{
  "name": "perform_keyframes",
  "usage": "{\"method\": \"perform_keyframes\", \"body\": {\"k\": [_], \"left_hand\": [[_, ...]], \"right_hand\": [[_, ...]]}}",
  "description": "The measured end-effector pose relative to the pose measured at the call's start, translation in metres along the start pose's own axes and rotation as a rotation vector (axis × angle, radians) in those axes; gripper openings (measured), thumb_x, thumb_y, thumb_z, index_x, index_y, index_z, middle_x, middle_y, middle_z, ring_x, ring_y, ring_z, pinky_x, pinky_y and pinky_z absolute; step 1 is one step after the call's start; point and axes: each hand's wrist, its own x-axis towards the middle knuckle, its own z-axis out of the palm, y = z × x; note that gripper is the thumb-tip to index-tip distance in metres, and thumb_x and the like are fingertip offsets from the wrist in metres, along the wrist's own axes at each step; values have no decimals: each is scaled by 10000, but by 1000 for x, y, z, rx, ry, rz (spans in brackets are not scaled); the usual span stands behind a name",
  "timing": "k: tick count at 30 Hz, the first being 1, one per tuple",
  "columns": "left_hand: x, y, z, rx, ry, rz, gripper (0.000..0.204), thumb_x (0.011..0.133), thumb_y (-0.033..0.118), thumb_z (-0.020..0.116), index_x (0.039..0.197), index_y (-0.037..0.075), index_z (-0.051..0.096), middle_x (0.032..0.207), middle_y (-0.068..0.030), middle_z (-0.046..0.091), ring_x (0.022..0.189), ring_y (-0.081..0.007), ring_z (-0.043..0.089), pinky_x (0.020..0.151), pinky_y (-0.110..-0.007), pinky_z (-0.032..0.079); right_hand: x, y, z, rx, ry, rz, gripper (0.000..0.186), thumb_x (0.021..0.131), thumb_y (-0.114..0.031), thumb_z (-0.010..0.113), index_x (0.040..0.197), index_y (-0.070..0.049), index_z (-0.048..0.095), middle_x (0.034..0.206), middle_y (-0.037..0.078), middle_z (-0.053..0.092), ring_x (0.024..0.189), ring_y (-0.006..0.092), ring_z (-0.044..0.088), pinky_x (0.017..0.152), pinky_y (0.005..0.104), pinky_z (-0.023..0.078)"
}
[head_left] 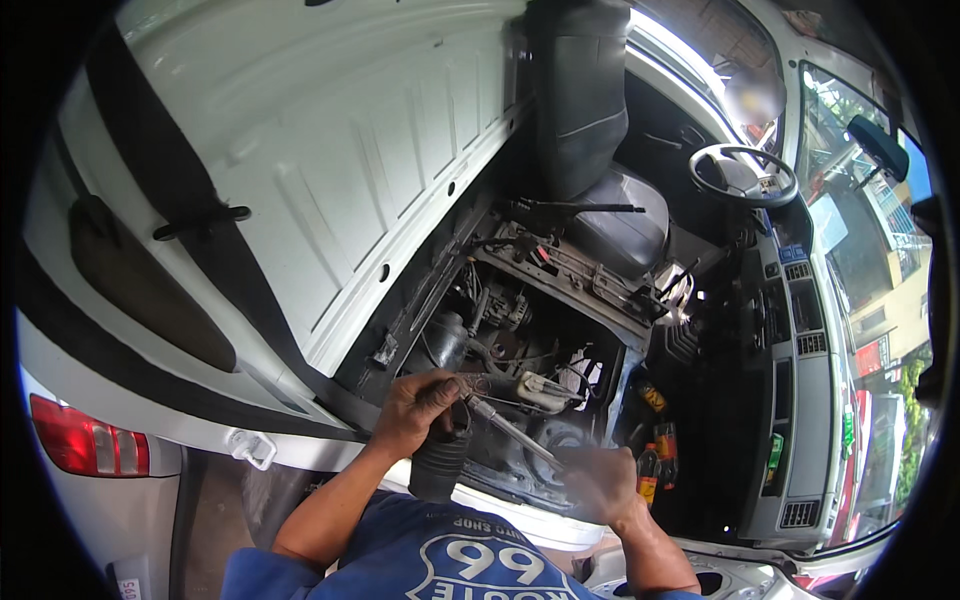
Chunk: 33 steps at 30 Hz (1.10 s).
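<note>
My left hand (418, 406) is closed around the top of a black ribbed rubber hose (440, 462) at the near edge of an open engine bay (520, 330) under the cab of a white vehicle. My right hand (600, 484), blurred, grips the lower end of a long metal socket extension tool (510, 428). The tool slants up and left from my right hand to a spot beside my left thumb. Both hands are greasy. Which fitting the tool's tip sits on is hidden by my left hand.
A dark driver's seat (590, 140) stands behind the bay, with the steering wheel (742, 175) and grey dashboard (800, 400) to the right. A white ribbed cab panel (330, 170) fills the left. An orange-and-black object (655, 462) lies by my right hand. A red tail lamp (85, 448) shows at lower left.
</note>
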Motion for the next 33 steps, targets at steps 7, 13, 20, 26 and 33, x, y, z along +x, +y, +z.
{"method": "perform_keyframes", "body": {"k": [7, 13, 20, 26, 33], "left_hand": [[18, -8, 16, 12, -19, -85, 375, 1001, 375, 667, 983, 8, 737, 829, -31, 671, 577, -88, 572, 541, -233, 447], [24, -11, 17, 11, -8, -1, 370, 1001, 373, 669, 978, 9, 732, 804, -27, 654, 587, -84, 578, 551, -229, 451], [32, -6, 10, 143, -75, -107, 386, 995, 380, 682, 1043, 3, 745, 792, -13, 662, 595, -75, 585, 553, -231, 463], [32, -7, 13, 36, -51, -14, 383, 984, 384, 697, 1035, 8, 749, 786, -15, 666, 590, -69, 576, 550, -229, 461], [36, -10, 12, 29, -78, -35, 343, 984, 358, 701, 1022, 21, 750, 787, -13, 671, 588, -69, 579, 550, -226, 458]], "right_hand": [[-6, 43, -4, -268, 0, -171, 469, 875, -201, 766, 1250, 47, 632, 606, 55, 492, 428, 181, 477, 440, 342, 413], [-7, 52, 15, 248, 134, 109, 338, 935, -250, 711, 1113, 36, 696, 644, 52, 549, 442, 174, 506, 438, 310, 410], [-2, 35, 6, -52, 59, 83, 340, 904, -266, 734, 1061, 35, 712, 650, 64, 570, 508, 151, 537, 468, 318, 429], [-3, 39, 17, 706, 168, 363, 421, 995, -347, 627, 1069, 62, 684, 666, 47, 567, 493, 124, 501, 458, 291, 414], [-8, 43, 10, -75, 128, 53, 313, 983, -250, 661, 1056, 52, 698, 681, 22, 616, 517, 109, 529, 462, 295, 403]]}}
